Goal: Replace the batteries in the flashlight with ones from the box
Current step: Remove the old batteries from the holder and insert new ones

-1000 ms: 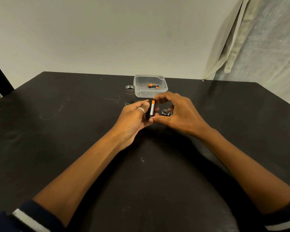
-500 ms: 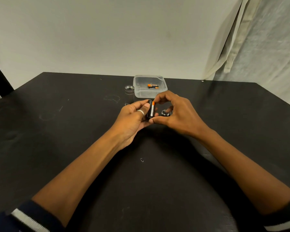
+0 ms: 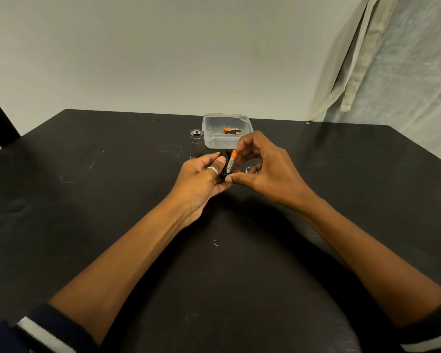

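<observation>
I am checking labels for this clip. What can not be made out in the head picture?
Head view, black battery holder: left hand covers most; cells inside cannot be told.
Head view, orange-tipped battery pinched by right hand: print too small.
Head view, silver part on the table: right hand hides most.
Head view, clear box: batteries inside too small to count.

Obstacles ahead: box [image 3: 215, 142], flashlight tube [image 3: 197, 140] alongside

Batteries [image 3: 231, 130] in box [image 3: 214, 141], behind hands.
</observation>
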